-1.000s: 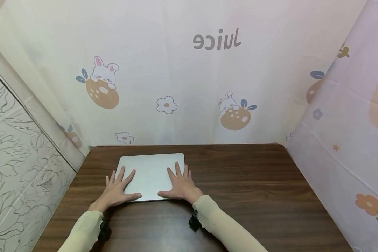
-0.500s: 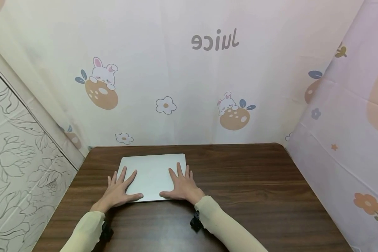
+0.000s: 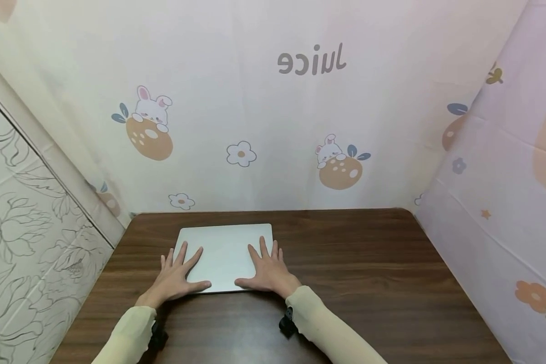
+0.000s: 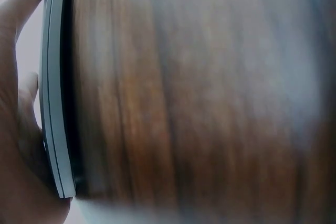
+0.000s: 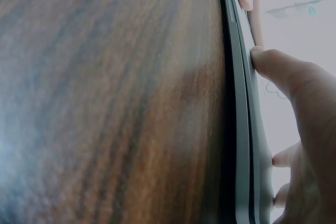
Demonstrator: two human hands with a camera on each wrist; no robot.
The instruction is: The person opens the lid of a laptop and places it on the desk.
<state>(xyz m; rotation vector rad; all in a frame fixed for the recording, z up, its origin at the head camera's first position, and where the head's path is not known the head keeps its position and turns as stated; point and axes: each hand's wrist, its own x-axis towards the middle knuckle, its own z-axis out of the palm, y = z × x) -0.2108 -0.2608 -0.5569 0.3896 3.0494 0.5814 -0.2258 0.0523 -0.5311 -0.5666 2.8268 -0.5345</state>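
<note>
A silver laptop [image 3: 223, 258], lid down, lies flat on the brown wooden table towards its left side. On the laptop's left part rests my left hand [image 3: 176, 278], fingers spread straight and thumb along the near edge. My right hand [image 3: 271, 273] lies spread the same way over the right part, its thumb pointing at the left one. Seen side-on in the left wrist view, the laptop's edge [image 4: 55, 93] runs close over the wood. In the right wrist view, the right thumb [image 5: 273, 64] touches the top by the near edge [image 5: 244, 114].
Wood-grain table [image 3: 368, 273] stretches to the right of the laptop and in front of it. Behind stands a pale curtain [image 3: 241, 101] printed with rabbits and flowers. More printed cloth [image 3: 496, 202] borders the right side, and a flower-line panel [image 3: 23, 242] the left.
Both hands and the laptop have shifted a little to the right across the table. The fingers keep the same spread on the lid.
</note>
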